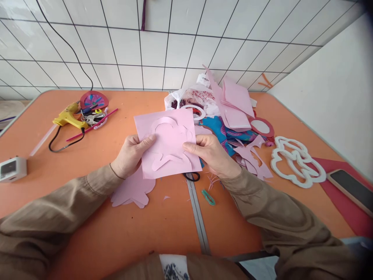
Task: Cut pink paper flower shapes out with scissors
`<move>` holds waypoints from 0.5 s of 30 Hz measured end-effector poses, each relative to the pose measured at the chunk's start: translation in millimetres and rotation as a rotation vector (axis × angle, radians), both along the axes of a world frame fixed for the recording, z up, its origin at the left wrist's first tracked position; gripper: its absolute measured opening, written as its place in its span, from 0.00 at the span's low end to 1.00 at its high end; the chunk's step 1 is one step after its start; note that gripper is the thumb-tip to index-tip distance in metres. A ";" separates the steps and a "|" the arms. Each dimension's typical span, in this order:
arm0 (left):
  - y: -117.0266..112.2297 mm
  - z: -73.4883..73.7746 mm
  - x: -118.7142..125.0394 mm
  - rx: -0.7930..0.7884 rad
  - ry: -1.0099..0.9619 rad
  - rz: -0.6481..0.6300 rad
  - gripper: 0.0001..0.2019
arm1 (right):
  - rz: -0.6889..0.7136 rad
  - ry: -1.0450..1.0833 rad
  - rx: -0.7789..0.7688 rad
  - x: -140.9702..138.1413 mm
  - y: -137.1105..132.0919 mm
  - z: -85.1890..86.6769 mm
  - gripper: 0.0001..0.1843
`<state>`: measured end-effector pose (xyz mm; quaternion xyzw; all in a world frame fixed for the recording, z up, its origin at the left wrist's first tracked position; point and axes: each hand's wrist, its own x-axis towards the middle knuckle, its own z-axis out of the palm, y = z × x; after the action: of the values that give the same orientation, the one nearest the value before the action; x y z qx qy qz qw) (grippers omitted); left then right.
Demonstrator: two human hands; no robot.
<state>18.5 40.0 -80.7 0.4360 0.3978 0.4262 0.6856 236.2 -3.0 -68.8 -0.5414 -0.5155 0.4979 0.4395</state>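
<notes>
Both hands hold up a pink paper sheet (pixel 169 142) with a curved flower-like outline cut partly through it. My left hand (pixel 131 153) pinches the sheet's left edge, thumb on top. My right hand (pixel 211 153) grips its right edge, thumb pressed on the cut shape. Beneath the sheet lies a pink flower cutout (pixel 132 192) on the orange table (pixel 87 217). The black handles of scissors (pixel 191 176) peek out under the sheet's lower right corner.
A yellow glue gun (pixel 70 118) with black cord lies at the left, beside keys and a red disc (pixel 93 100). A pile of pink scraps and a plastic bag (pixel 230 112) sits behind. A white flower template (pixel 294 161), a phone (pixel 351 190), a teal clip (pixel 207 197) and a small white box (pixel 12 169) are around.
</notes>
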 end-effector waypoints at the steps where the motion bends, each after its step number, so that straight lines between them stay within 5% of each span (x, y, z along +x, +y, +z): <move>1: 0.1 0.6 0.2 -0.006 -0.001 0.005 0.15 | 0.002 -0.001 -0.002 0.1 0.0 0.3 0.18; 15: 3.5 -3.4 2.7 0.077 -0.002 0.041 0.14 | 0.009 -0.099 0.086 -2.1 -2.6 3.9 0.19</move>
<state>21.3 43.5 -84.1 0.4536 0.3891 0.4555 0.6598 234.0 -5.6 -64.9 -0.5439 -0.5600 0.4498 0.4339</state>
